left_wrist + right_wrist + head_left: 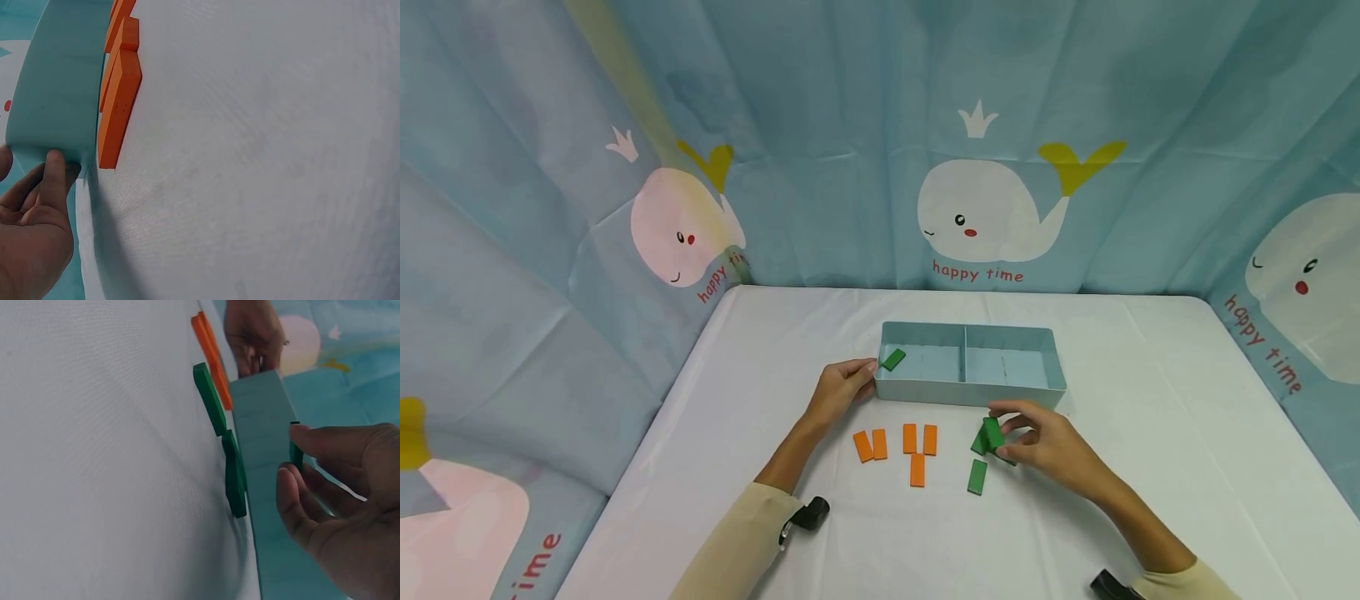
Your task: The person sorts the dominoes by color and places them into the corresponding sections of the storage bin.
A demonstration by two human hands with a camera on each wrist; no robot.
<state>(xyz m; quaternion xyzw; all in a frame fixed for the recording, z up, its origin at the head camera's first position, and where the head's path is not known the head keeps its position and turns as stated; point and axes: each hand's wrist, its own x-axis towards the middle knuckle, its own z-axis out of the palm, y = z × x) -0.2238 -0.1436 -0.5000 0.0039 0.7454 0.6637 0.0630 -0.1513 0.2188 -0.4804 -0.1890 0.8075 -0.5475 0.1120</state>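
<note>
A light blue two-compartment box (970, 392) stands on the table. My left hand (842, 387) holds its left end, with fingertips on the end wall in the left wrist view. My right hand (1041, 437) pinches a green block (296, 450) between thumb and fingers, raised in front of the box's right half. Beneath it, green blocks (980, 443) lie on the cloth, partly covered by the hand and the held block. Another green block (977, 477) lies nearer the front. One more green block (893, 359) is inside the left compartment.
Several orange blocks (917, 471) lie flat in front of the box, between the two hands. A white cloth (925, 550) covers the table. Blue curtains (850, 208) printed with whales hang behind it and at both sides.
</note>
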